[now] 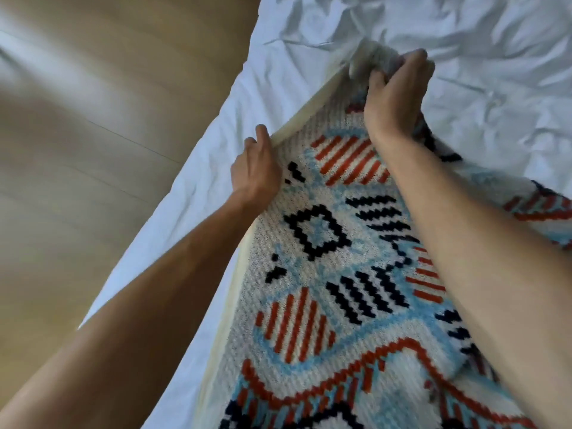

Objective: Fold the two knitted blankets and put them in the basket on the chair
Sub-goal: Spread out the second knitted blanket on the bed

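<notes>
A knitted blanket [315, 267] with a white, light-blue, orange and black pattern lies on a bed with a white sheet [464, 41]. My left hand [255, 168] pinches its cream left edge, thumb on the outside. My right hand [396, 97] is further away, closed on the bunched far corner of the same blanket and lifting it slightly. Both forearms stretch over the blanket. No second blanket, basket or chair is in view.
The wrinkled white sheet covers the bed to the right and beyond the blanket. The bed's edge [198, 156] runs diagonally on the left, with a light wooden floor [93, 150] beside it.
</notes>
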The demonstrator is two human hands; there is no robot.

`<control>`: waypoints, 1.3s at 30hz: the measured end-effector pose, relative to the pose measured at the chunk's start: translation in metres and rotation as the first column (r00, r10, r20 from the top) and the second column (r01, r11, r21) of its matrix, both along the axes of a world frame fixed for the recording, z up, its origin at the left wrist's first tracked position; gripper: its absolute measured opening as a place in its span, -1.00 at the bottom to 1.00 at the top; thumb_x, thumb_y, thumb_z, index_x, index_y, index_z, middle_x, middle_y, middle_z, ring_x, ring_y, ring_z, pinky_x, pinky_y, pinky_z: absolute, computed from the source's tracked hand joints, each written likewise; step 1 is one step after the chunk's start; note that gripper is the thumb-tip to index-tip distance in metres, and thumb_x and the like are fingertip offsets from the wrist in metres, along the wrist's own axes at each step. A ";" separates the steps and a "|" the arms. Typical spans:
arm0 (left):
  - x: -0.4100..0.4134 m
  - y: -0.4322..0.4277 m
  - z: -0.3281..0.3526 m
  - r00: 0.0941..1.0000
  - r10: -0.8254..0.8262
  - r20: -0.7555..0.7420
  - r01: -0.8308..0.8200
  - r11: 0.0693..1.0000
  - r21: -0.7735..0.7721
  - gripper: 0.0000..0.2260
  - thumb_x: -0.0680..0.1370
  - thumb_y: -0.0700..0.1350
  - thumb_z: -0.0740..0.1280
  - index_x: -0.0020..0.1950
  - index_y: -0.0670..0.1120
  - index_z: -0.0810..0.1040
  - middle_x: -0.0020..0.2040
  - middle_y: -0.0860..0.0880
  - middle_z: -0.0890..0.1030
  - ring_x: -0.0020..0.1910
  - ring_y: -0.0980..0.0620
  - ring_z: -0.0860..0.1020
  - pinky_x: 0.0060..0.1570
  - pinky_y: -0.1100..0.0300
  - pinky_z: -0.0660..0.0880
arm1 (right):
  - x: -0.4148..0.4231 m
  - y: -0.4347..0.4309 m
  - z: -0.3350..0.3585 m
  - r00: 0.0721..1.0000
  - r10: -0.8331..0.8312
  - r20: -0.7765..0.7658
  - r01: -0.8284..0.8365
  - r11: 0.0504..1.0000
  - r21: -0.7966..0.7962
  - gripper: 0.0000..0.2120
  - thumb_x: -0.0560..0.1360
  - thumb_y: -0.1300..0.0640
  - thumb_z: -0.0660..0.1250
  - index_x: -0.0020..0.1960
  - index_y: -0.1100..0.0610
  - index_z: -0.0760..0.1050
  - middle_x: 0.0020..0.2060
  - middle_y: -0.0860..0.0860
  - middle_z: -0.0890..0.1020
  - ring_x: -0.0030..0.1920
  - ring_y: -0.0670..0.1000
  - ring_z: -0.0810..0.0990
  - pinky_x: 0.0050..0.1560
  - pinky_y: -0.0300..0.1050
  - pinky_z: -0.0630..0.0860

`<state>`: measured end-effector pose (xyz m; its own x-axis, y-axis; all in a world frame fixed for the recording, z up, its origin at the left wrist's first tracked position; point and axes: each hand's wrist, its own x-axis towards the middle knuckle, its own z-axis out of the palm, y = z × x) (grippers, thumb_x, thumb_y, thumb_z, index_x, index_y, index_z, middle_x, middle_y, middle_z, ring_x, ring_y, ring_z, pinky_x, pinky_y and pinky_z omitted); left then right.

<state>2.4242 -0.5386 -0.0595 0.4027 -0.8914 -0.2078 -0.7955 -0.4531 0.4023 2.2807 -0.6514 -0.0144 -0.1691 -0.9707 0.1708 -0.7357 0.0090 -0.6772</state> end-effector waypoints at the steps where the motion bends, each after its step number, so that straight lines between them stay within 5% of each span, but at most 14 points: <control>1: 0.007 -0.004 -0.001 1.000 0.008 0.014 -0.009 0.999 0.045 -0.71 0.47 -0.37 0.12 0.17 -0.18 0.27 -0.13 -0.14 0.41 -0.33 -0.16 0.36 -0.42 0.07 0.23 | 0.005 -0.005 0.000 0.999 0.032 0.015 -0.033 0.997 0.068 -0.62 0.53 0.16 0.27 0.29 0.23 0.26 0.32 0.20 0.33 0.30 0.10 0.38 0.25 -0.16 0.38; 4: 0.014 0.004 -0.009 1.000 -0.027 -0.002 0.027 0.988 0.154 -0.77 0.54 -0.27 0.15 0.19 -0.17 0.28 -0.01 -0.20 0.52 -0.25 -0.18 0.42 -0.31 0.02 0.30 | 0.011 0.004 -0.012 0.966 0.184 -0.182 -0.131 0.953 0.272 -0.31 0.52 0.10 0.31 0.51 0.21 0.02 0.50 0.18 0.10 0.49 0.13 0.11 0.46 0.02 0.18; 10: 0.006 0.061 -0.021 0.997 -0.075 0.022 0.073 0.995 0.074 -0.72 0.61 0.01 0.10 0.20 -0.15 0.32 -0.01 -0.14 0.55 -0.08 -0.17 0.50 -0.07 0.01 0.32 | 0.008 0.085 -0.056 0.806 0.447 -0.389 -0.293 0.871 0.393 -0.56 0.57 0.05 0.19 0.39 0.19 0.27 0.46 0.15 0.22 0.46 0.14 0.14 0.48 0.11 0.07; 17: 0.001 0.126 -0.016 0.985 -0.026 -0.168 0.049 0.990 0.134 -0.73 0.60 0.01 0.12 0.25 -0.06 0.21 -0.20 0.01 0.47 -0.40 0.00 0.44 -0.45 0.15 0.29 | 0.001 0.184 -0.058 0.770 0.532 -0.353 -0.401 0.833 0.381 -0.58 0.57 0.07 0.17 0.37 0.22 0.30 0.43 0.20 0.27 0.46 0.18 0.18 0.44 0.19 0.16; 23: -0.003 0.201 -0.004 0.973 -0.009 -0.231 0.065 0.969 0.237 -0.82 0.61 0.04 0.10 0.08 -0.02 0.19 -0.37 0.00 0.44 -0.46 0.02 0.42 -0.54 0.17 0.19 | -0.024 0.303 -0.037 0.699 0.650 -0.299 -0.510 0.745 0.429 -0.68 0.48 0.14 0.33 0.21 0.20 0.46 0.26 0.20 0.45 0.31 0.19 0.40 0.29 0.17 0.40; 26: -0.004 0.245 0.003 0.952 -0.001 -0.305 0.085 0.962 0.261 -0.85 0.60 -0.01 0.12 0.00 -0.03 0.18 -0.39 -0.02 0.42 -0.48 0.02 0.39 -0.54 0.16 0.15 | -0.041 0.365 -0.024 0.667 0.701 -0.252 -0.533 0.685 0.497 -0.75 0.39 0.05 0.38 0.02 0.11 0.49 0.04 0.10 0.52 0.04 0.09 0.51 -0.01 0.03 0.53; 31: -0.001 0.305 0.005 0.948 -0.022 -0.316 0.141 0.922 0.360 -0.83 0.57 -0.04 0.17 0.00 0.00 0.17 -0.34 0.01 0.39 -0.42 0.03 0.38 -0.50 0.14 0.18 | -0.059 0.454 -0.013 0.506 0.833 -0.224 -0.535 0.506 0.676 -0.60 0.17 -0.05 0.50 -0.05 0.06 0.52 -0.10 0.05 0.55 -0.15 0.08 0.55 -0.23 -0.06 0.53; 35: 0.001 0.334 0.007 0.944 0.007 -0.329 0.136 0.902 0.410 -0.84 0.56 -0.04 0.20 -0.01 -0.03 0.21 -0.32 0.03 0.37 -0.39 0.03 0.37 -0.48 0.14 0.19 | -0.063 0.478 -0.020 0.425 0.851 -0.308 -0.462 0.496 0.735 -0.45 0.07 0.07 0.57 0.05 0.15 0.62 -0.01 0.16 0.63 -0.02 0.16 0.62 -0.09 0.05 0.60; 39: 0.002 0.353 0.010 0.931 0.062 -0.361 0.119 0.881 0.457 -0.86 0.55 -0.04 0.22 -0.04 -0.07 0.29 -0.21 -0.03 0.47 -0.31 -0.01 0.42 -0.43 0.18 0.27 | -0.058 0.477 -0.026 0.357 0.869 -0.343 -0.461 0.483 0.744 -0.55 0.45 0.22 0.29 0.33 0.18 0.35 0.24 0.19 0.43 0.26 0.21 0.39 0.22 0.12 0.37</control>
